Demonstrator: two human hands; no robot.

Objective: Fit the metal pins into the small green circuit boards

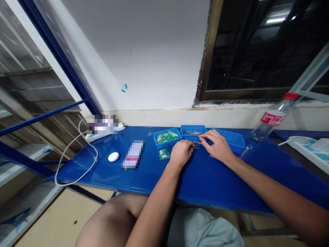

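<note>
1. On the blue tabletop [154,178], just in front of three blue trays, both hands work close together over a small heap of thin metal pieces [197,145].
2. The left hand [181,152] lies palm down at the left edge of the heap, its fingers curled and their tips touching or almost touching the metal. Whether anything is clamped between them, I cannot tell.
3. The right hand [217,145] comes in from the other side, thumb and forefinger drawn nearly together at the heap's upper edge. A slim piece may be pinched there, but it is too small to make out.
4. Behind the heap, the middle tray [190,137] holds more thin metal pieces. The left tray [167,144] holds green-tinted small bags, and the right tray [233,138] stands at a slant behind the right hand.
5. A small clear packet [163,154] lies in front of the left tray, beside the left hand.
6. The step in hand looks like fingering through the loose pieces on the table. Parting one from the rest, I judge, calls for a light fingertip pinch, with the other hand steadying the heap, since such slim pieces could cling together or roll.
7. Farther left lie a blurred-out flat item [133,155] and a white oval object [113,157]; a red-capped bottle [273,118] leans at the right.
</note>
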